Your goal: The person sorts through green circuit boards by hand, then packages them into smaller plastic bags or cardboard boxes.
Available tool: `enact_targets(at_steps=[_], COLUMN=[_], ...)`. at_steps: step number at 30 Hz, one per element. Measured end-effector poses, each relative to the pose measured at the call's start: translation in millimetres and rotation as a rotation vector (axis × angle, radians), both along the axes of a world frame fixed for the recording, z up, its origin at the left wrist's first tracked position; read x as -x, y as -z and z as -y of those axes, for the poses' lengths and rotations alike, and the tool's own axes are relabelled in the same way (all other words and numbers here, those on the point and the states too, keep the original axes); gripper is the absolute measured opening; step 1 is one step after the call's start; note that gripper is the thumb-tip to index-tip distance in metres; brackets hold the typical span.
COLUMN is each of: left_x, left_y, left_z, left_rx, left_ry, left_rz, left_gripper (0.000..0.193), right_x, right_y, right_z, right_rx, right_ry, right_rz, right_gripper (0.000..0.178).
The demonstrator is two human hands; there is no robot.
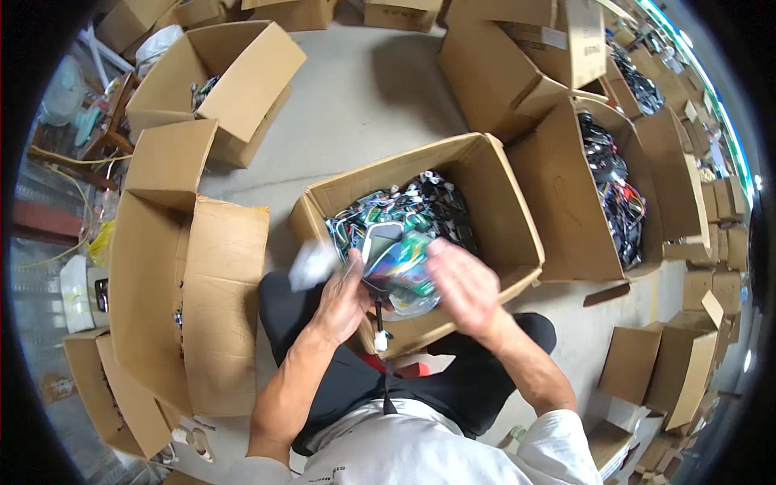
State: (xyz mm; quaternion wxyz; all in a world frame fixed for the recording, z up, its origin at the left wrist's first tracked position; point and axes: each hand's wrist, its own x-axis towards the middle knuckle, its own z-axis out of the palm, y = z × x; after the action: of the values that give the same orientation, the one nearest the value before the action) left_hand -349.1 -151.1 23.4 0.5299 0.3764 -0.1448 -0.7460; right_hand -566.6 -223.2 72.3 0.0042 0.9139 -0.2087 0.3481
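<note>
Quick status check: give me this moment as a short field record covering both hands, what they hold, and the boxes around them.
left hand: grips a grey device with a dangling black cable
device: held above the open box, partly in a shiny plastic bag
cable plug: white, hanging free
right hand: motion-blurred, on the bag
centre box: cardboard, open, filled with bagged wired parts
right box: open, holds dark cables
left box: flaps open, contents barely visible

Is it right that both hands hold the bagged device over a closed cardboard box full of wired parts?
Not quite: the head view shows the box open, flaps folded out, wired parts visible inside. The rest stands: the left hand and right hand hold the bagged device over it.
</note>
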Motion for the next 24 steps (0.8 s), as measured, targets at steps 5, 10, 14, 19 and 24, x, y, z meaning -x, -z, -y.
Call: enact_targets(at_steps=[5,10,14,19,24], left_x=[11.1,17.4,26.3,42.6,69.2], left_y=[-25.6,-45.3,-39.5,-47.4,-31.3], left_z=[-38.5,-62.4,-69.8,-75.1,-79.7], left_rx=[0.209,0.109,0.065,0.190,0.123], left_ry=[0.302,0.380,0.449,0.558,0.633], left_rz=[-0.193,-0.159,-0.117,0.189,0.342], left_gripper=[0.047,0.044,0.043,0.036,0.050], right_x=[18.8,33.9,39.0,44.2,9.5], right_y=[-8.3,-6.4,-12.1,-4.0,0.2], right_z=[-48.0,-80.6,-97.4,-109.8,-117.7], right_rx=[0.037,-0.031,-0.202,-1.230,-1.698], right_ry=[-0.087,-0.118,-0.138,0.242,0.331], right_rz=[-0.196,-0.177,-0.236,0.814,1.237], right_gripper=[0.042,0.048,0.045,0.084,0.073])
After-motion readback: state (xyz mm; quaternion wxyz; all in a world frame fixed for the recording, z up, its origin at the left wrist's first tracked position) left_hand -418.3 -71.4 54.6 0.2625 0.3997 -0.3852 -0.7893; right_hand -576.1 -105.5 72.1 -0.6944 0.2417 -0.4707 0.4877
